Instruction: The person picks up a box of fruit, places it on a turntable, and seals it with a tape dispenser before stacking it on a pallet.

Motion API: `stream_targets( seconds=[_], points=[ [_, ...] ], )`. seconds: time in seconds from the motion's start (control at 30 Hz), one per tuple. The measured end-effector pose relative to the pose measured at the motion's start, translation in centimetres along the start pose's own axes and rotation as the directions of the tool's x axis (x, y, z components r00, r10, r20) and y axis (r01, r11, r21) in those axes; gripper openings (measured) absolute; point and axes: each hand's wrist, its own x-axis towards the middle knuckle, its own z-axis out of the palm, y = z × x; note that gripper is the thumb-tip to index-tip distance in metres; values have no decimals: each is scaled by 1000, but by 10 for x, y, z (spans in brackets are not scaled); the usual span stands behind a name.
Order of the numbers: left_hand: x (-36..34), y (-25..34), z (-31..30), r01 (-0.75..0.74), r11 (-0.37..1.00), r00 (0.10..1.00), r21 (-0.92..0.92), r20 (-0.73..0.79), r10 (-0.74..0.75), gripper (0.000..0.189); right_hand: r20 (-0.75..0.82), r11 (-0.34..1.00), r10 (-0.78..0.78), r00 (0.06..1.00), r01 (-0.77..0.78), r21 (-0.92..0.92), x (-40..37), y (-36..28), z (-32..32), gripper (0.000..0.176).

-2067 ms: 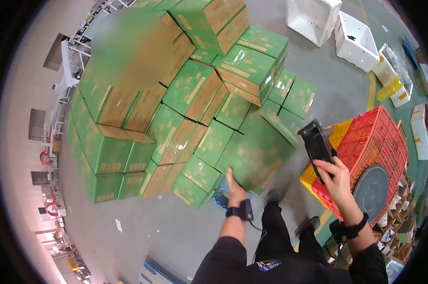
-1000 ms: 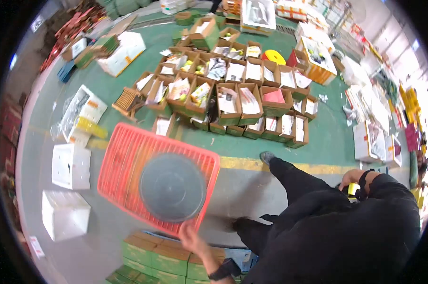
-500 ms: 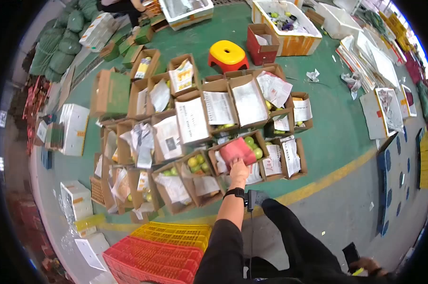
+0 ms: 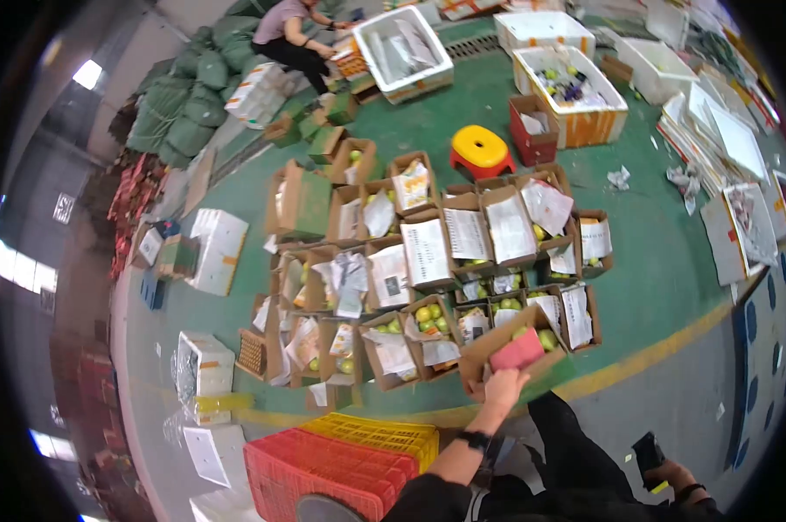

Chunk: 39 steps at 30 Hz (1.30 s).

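My left hand (image 4: 504, 387), with a dark watch at its wrist, is closed on the near edge of an open cardboard box (image 4: 545, 374). Green fruit (image 4: 547, 339) and a red-pink sheet (image 4: 516, 350) are inside this box, which sits tilted over the near edge of the box rows. My right hand (image 4: 676, 474), low at the right, holds a dark flat object (image 4: 648, 458). Beside the held box, another open box shows yellow-green fruit (image 4: 429, 318) and paper.
Red crates (image 4: 323, 474) and a yellow crate (image 4: 384, 435) stand at the lower left. A yellow-red stool (image 4: 482, 151) is behind the box rows. White foam boxes (image 4: 406, 54) lie farther back. Another person (image 4: 293, 39) crouches at the upper left.
The fruit box has come out of its row toward me, with my left hand now at its edge instead of on the red-pink sheet. The view has shifted, showing more of the other person.
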Motion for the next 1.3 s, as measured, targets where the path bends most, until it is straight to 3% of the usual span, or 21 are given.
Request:
stream_targets(
  seconds=[0.1,0.17,0.2,0.27,0.4,0.47,0.6,0.67,0.7,0.73,0.77,0.83,0.9,0.97,1.0,1.03,1.07,1.1,1.13,1.23,1.3],
  points=[
    [-112,4,-43,-22,991,994,-130,-108,8,37,-119,937,-347,930,339,-82,-32,-61,14,29],
    [-192,-1,-68,-2,986,974,-167,-224,-36,37,-52,874,-477,877,467,-136,-65,-101,32,23],
    [-236,-3,-83,11,985,952,-174,-300,-64,36,-8,877,-438,899,425,-227,-51,-110,35,31],
    [-319,-7,-116,128,976,925,-179,-333,-182,37,95,837,-536,839,542,-76,-43,-125,54,32],
    [-453,-34,-135,400,907,738,-131,-540,-403,36,84,703,-604,793,579,-412,-52,-178,125,30],
    [-510,-55,-132,510,844,638,-167,-584,-502,31,288,705,-579,763,646,-294,-101,-195,189,27],
    [-587,-96,-114,629,747,436,-216,-697,-569,25,408,465,-718,564,824,-323,-144,-208,292,24],
    [-606,-119,-101,692,679,423,-245,-625,-656,27,440,269,-771,460,862,-430,-182,-206,341,29],
    [-612,-130,-93,674,681,404,-288,-628,-666,27,469,259,-741,481,848,-462,-196,-206,362,33],
    [-619,-138,-85,693,671,412,-264,-618,-669,25,517,98,-765,384,863,-496,-239,-202,387,38],
    [-625,-141,-76,638,721,411,-270,-673,-615,23,603,165,-724,334,933,-319,-223,-207,408,43],
    [-633,-148,-63,713,645,382,-274,-620,-686,21,646,-261,-756,102,858,-442,-239,-211,458,46],
    [-640,-155,-52,764,571,355,-301,-542,-761,23,736,-291,-677,7,916,-277,-253,-210,509,57],
    [-652,-161,-50,535,697,410,-477,-575,-708,32,791,-507,-590,-161,837,-207,-247,-211,566,59],
    [-658,-158,-55,582,678,356,-449,-609,-709,39,835,-496,-518,-183,860,-119,-259,-208,589,61],
    [-663,-150,-68,600,729,192,-330,-825,-531,35,829,-525,-490,-268,851,-36,-249,-204,619,54],
    [-676,-146,-82,703,575,143,-419,-708,-691,53,888,-540,-407,-213,841,-46,-273,-204,631,50],
    [-677,-126,-112,797,489,47,-355,-770,-637,47,896,-692,-358,-264,719,-65,-260,-197,660,46],
    [-681,-136,-107,950,198,-107,-243,-846,-523,49,875,-720,-292,-385,691,63,-255,-191,677,42],
    [-696,-198,-78,791,237,-86,-565,-486,-869,55,788,-861,-80,-610,441,254,-246,-171,704,49],
    [-684,-209,-89,755,223,-25,-616,-367,-930,61,810,-901,0,-586,350,254,-239,-158,705,52]
  ],
)
